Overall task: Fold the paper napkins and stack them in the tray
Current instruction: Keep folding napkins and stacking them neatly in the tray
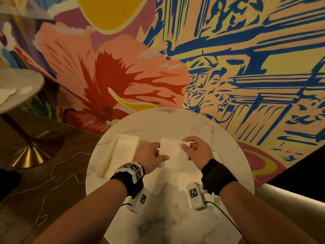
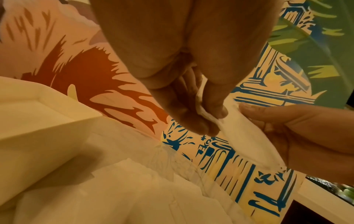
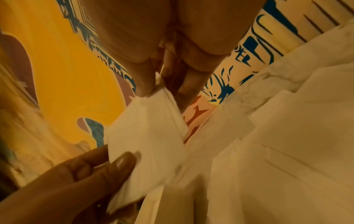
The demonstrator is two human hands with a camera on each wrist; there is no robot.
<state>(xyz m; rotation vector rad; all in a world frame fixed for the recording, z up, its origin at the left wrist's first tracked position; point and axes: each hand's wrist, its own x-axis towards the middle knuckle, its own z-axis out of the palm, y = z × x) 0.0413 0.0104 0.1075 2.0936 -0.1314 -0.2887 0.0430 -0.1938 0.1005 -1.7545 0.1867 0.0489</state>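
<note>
A white paper napkin (image 1: pixel 173 152) hangs above the round marble table (image 1: pixel 167 124), held between both hands. My left hand (image 1: pixel 154 154) pinches its left edge between thumb and fingers; in the left wrist view the napkin (image 2: pixel 247 133) runs from my left hand (image 2: pixel 208 119) to the other hand. My right hand (image 1: pixel 190 147) pinches the upper right corner, and the right wrist view shows the napkin (image 3: pixel 149 136) gripped by my right hand (image 3: pixel 155 89). A cream rectangular tray (image 1: pixel 105 161) lies left of the hands with folded napkins inside. More loose napkins (image 1: pixel 165 182) lie under the hands.
A painted mural wall (image 1: pixel 228 67) stands right behind the table. Another round table (image 1: pixel 17 88) with napkins on it is at the far left, on a brass pedestal base (image 1: pixel 33 152). A thin cable (image 1: pixel 52 182) trails across the wooden floor.
</note>
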